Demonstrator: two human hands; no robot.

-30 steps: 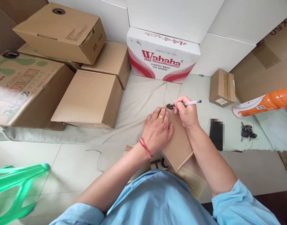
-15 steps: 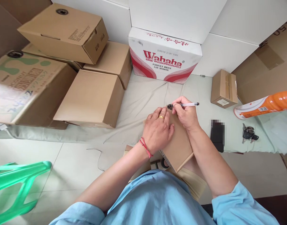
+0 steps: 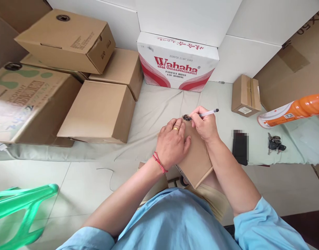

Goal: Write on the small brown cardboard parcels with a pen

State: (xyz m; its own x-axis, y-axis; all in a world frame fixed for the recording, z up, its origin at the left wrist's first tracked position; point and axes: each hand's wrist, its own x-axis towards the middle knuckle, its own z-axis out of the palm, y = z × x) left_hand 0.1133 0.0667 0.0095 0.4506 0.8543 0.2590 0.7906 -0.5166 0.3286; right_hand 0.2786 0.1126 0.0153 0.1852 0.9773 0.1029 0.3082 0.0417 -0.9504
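Observation:
A brown cardboard piece (image 3: 197, 152), possibly a flat box, reaches from the covered table edge back over my lap. My left hand (image 3: 173, 142) lies flat on its left part, fingers stretched out, a ring on one finger and a red string bracelet at the wrist. My right hand (image 3: 204, 123) grips a pen (image 3: 210, 112) with a clear barrel and dark end, pointing down to the left. The pen's tip is hidden by my fingers, beside a dark scribbled-looking patch (image 3: 186, 117) at the cardboard's far end.
Several brown boxes (image 3: 97, 107) are stacked at left. A white and red water carton (image 3: 177, 66) stands at the back. At right are a small box (image 3: 245, 95), an orange bottle (image 3: 292, 109), keys (image 3: 276, 143) and a black object (image 3: 239, 147). A green stool (image 3: 26, 205) stands lower left.
The view has shifted slightly, so most things appear a little further left. The pen's upper end has tilted up a bit; both hands keep their places on the cardboard.

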